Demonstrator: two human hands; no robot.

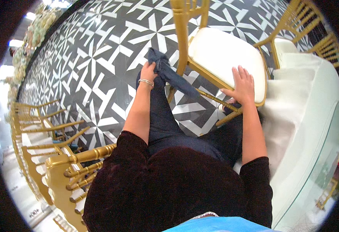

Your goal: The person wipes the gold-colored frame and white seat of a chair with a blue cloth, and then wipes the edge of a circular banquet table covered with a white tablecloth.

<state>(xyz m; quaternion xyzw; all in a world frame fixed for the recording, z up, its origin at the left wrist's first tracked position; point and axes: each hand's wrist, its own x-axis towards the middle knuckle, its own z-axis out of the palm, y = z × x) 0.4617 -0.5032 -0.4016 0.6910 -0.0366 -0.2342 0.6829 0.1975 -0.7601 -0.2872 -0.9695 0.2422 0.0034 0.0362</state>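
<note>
A gold chiavari-style chair with a white seat pad [224, 55] stands just in front of me, its back posts rising at the top of the view. My right hand [242, 85] rests with spread fingers at the front edge of that pad and holds nothing. Bunched in my left hand [148, 72] is a dark blue cloth [176, 79], its loose end hanging down to the right beside the chair's gold front rail [217, 100]. My left fingers are partly hidden by the cloth.
A round table with a white cloth [311, 101] and a glass top [323, 165] stands close on my right. More gold chairs stand behind it [298, 23] and on my left [79, 156]. The floor has black-and-white patterned tiles [99, 58]. Pale flowers [36, 32] line the far left.
</note>
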